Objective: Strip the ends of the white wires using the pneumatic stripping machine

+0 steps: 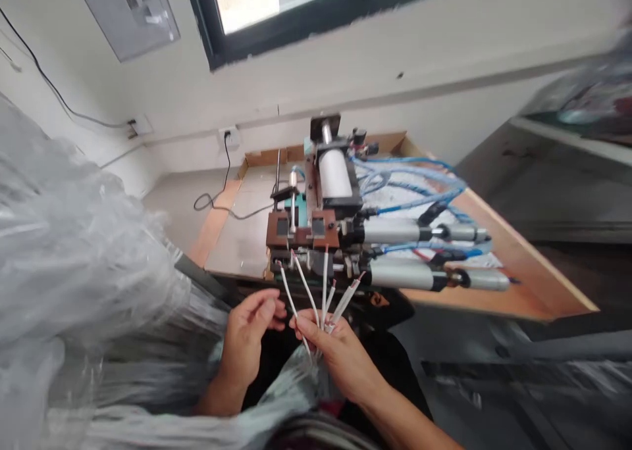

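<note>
Several white cables (307,285) fan upward out of my right hand (340,354), whose thumb and fingers are closed around them. Their tips show bare reddish ends. Just to the left, my left hand (251,335) is held with its fingers loosely curled and apart from the thumb, close to the leftmost cable; nothing shows in it. Behind the cable tips stands a pneumatic machine (303,229) with brown blocks and silver cylinders (399,274). The cable tips overlap its front edge in the view; whether they touch it I cannot tell.
The machine sits on a bench (237,239) with a wooden rim (513,246). Blue air hoses (415,190) loop at its right. A black power cord (232,210) runs to a wall socket (230,136). Clear plastic wrapping (74,252) fills the left side. A shelf (567,141) stands right.
</note>
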Motion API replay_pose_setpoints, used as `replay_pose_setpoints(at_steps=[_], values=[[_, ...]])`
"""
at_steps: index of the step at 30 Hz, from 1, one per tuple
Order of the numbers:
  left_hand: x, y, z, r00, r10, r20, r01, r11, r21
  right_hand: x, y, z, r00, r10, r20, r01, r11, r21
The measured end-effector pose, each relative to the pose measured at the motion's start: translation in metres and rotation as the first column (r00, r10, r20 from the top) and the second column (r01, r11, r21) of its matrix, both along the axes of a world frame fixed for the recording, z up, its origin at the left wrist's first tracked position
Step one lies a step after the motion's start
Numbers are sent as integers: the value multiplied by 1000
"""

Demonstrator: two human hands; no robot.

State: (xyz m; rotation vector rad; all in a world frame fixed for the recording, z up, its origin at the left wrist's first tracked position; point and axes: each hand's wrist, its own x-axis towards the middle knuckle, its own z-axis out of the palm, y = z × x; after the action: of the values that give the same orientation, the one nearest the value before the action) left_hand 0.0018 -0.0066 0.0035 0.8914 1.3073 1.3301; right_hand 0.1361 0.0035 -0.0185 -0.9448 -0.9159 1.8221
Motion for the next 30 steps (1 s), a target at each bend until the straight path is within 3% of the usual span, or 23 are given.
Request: replay_pose_setpoints(at_steps=[4, 11, 14, 17, 20, 21, 23, 24, 25, 27, 28, 30], values=[[4, -1, -3, 996, -87, 7, 86, 995, 53, 18, -18, -12, 978, 200, 68, -199, 980, -8], [20, -8, -6, 992, -121, -30, 123, 989, 79, 44, -28, -27, 963, 269, 35, -267, 963, -43], [23, -10, -7, 996, -80, 26, 79, 996, 47, 56, -32, -27, 964, 264, 41, -264, 964, -14], [9, -7, -9, 992, 74, 97, -81, 995, 66, 69, -38, -37, 956, 275, 97, -278, 961, 13], [-23, -4, -19, 953, 271, 135, -285, 954, 97, 81, -45, -67, 988, 128, 86, -116, 984, -135], [-35, -5, -25, 940, 294, 172, -297, 955, -9, 84, -47, -82, 998, -8, 69, 25, 968, -248], [-56, -13, -38, 939, 285, 191, -259, 955, -148, 91, -48, -113, 975, -214, 56, 214, 847, -487], [-64, -21, -45, 937, 285, 203, -244, 948, -207, 95, -48, -128, 965, -252, 69, 244, 774, -584], [-71, -32, -51, 932, 296, 211, -242, 938, -248, 98, -49, -142, 959, -262, 103, 263, 703, -660], [-79, -59, -57, 913, 342, 222, -269, 915, -302, 104, -51, -163, 975, -168, 144, 219, 636, -740], [-81, -75, -57, 900, 373, 224, -297, 903, -311, 107, -53, -169, 984, -88, 154, 174, 639, -749], [-80, -104, -51, 870, 441, 221, -368, 878, -306, 113, -55, -175, 971, 37, 235, 135, 726, -675]])
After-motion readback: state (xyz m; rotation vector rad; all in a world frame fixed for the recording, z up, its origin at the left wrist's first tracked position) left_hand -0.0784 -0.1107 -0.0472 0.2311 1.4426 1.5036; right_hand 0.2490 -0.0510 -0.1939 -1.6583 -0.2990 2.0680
